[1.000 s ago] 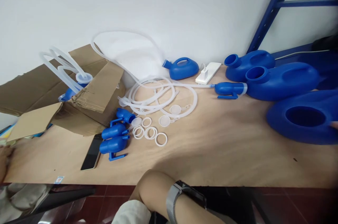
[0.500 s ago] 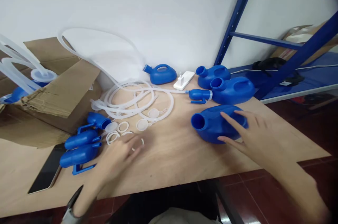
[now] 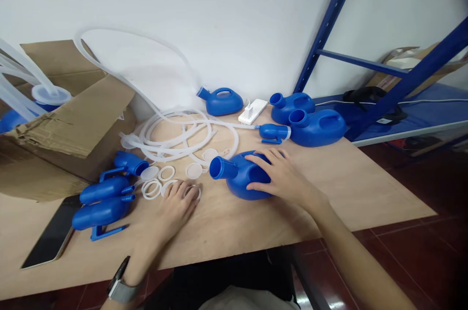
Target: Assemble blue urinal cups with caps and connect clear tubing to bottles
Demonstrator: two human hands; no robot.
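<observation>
My right hand (image 3: 285, 176) grips a blue plastic urinal bottle (image 3: 241, 188) by its handle side, fingers over the top and thumb at the handle opening. The bottle's round mouth points left and has no cap on it. My left hand (image 3: 177, 207) rests low on the table with bent fingers closing on a thin white ring (image 3: 199, 194), which they partly cover. Next to it lie more white rings (image 3: 166, 173) and a round translucent cap (image 3: 193, 170).
Small blue bottle heads (image 3: 104, 212) and a black phone (image 3: 51, 234) lie left, before a cardboard box (image 3: 54, 142). Coiled clear tubing (image 3: 175, 146) spreads behind. More blue bottles (image 3: 318, 127) and a white power strip (image 3: 253, 111) stand at the back; a blue rack (image 3: 329, 17) rises right.
My right hand has brought the blue urinal bottle leftward across the table, towards my left hand. My left hand's fingers have settled onto the white ring. The view has shifted slightly.
</observation>
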